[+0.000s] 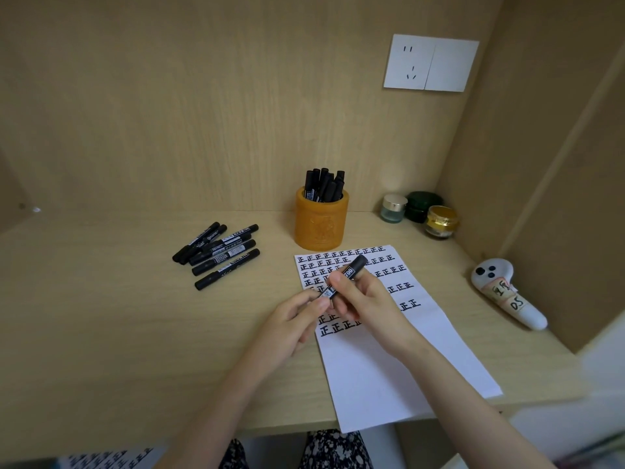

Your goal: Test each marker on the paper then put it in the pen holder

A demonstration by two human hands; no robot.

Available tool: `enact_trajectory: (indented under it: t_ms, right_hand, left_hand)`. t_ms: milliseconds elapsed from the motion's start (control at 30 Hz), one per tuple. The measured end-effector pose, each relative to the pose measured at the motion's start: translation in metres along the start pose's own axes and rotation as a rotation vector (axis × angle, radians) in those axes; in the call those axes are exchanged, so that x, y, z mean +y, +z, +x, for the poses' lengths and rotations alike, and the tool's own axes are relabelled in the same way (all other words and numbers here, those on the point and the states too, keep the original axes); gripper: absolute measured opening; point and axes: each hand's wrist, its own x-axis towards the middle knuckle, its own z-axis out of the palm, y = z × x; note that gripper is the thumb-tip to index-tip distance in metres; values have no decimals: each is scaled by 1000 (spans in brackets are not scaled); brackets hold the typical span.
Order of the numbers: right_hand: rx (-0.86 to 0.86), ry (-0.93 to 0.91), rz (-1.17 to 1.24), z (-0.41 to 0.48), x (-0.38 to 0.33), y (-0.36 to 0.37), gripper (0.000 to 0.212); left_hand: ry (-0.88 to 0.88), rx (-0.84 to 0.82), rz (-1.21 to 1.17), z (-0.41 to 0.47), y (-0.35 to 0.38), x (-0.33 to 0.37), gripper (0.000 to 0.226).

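Both hands hold one black marker [351,269] above the white paper [382,360], which carries rows of black written characters. My left hand [294,323] pinches the marker's lower left end. My right hand [365,299] grips its middle, and the upper end points toward the pen holder. The orange pen holder [321,221] stands behind the paper with several black markers upright in it. A pile of several loose black markers [218,253] lies on the desk to the left.
Three small jars [419,211] stand in the back right corner. A white controller [507,292] lies at the right beside the side wall. A wall socket [429,62] is on the back panel. The paper hangs over the desk's front edge.
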Motion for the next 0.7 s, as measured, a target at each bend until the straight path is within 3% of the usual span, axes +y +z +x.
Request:
enact_trajectory:
  t_ms: [233, 300, 500, 700]
  right_hand:
    - [214, 61, 89, -3, 4, -10, 26]
    - [325, 54, 136, -4, 4, -26, 29]
    - [557, 65, 141, -11, 12, -88, 21]
    - [622, 235, 80, -20, 21, -116, 31]
  left_hand:
    - [-19, -7, 167, -2, 5, -2, 24]
    - [-39, 21, 208, -3, 3, -6, 15]
    - [34, 64, 317, -6, -5, -14, 24]
    - [73, 98, 345, -5, -5, -25, 26]
